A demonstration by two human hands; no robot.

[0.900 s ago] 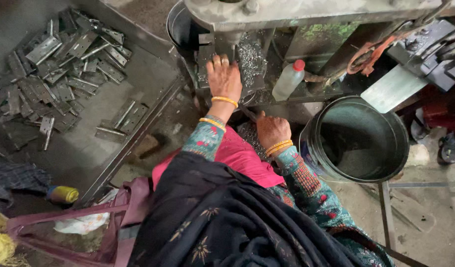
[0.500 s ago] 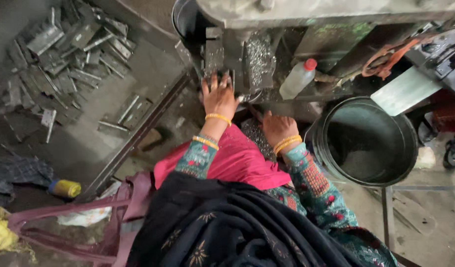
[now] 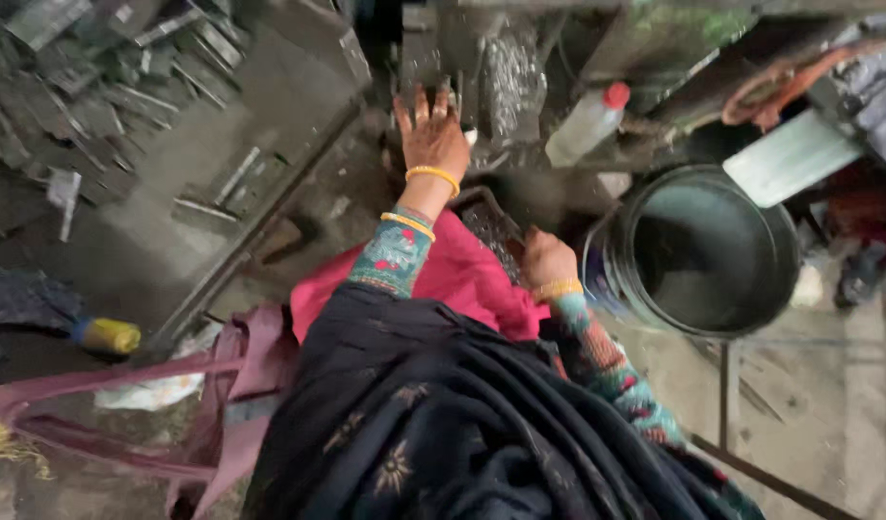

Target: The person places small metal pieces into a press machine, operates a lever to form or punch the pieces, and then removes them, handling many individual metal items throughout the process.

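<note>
My left hand (image 3: 431, 135) reaches forward with fingers spread, resting on the dark metal machine base (image 3: 462, 67) beside a pile of small shiny metal pieces (image 3: 508, 72). Yellow bangles circle its wrist. My right hand (image 3: 547, 260) is lower, near my lap, with its fingers curled on the edge of a dark tray of small metal parts (image 3: 489, 226). A pink cloth (image 3: 453, 279) covers my lap and a dark shawl hangs below it.
A black bucket (image 3: 698, 246) stands at the right. A plastic bottle with a red cap (image 3: 586, 123) leans behind it. Several flat metal strips (image 3: 106, 87) lie heaped on the floor at the left. A yellow-capped object (image 3: 108, 335) lies at the lower left.
My left hand stays on the machine base while the view has shifted and blurred. My right hand has dropped lower onto the tray's edge.
</note>
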